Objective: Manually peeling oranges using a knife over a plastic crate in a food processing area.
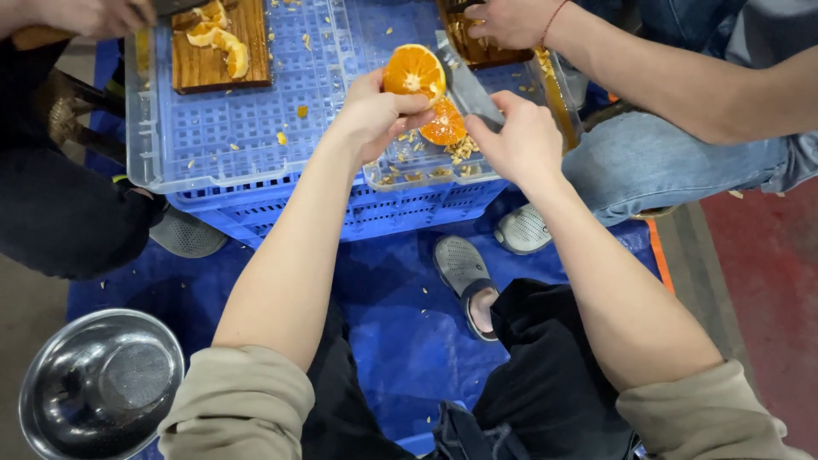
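Both forearms stretched forward over the blue crate [256, 213]. Left hand [375, 115] closed around an orange half [414, 71], cut face up, pinched between thumb and fingers. Right hand [515, 140] gripping a knife [470, 89], handle hidden in the fist, blade just beside the fruit. Second orange half [444, 126] below, partly covered. Farther off, another person's hand [507, 21], cut off.

Bright orange fruit halves [415, 71] lie against a blue perforated crate [256, 119], blue tarp [400, 307], and silver bowl [100, 382].
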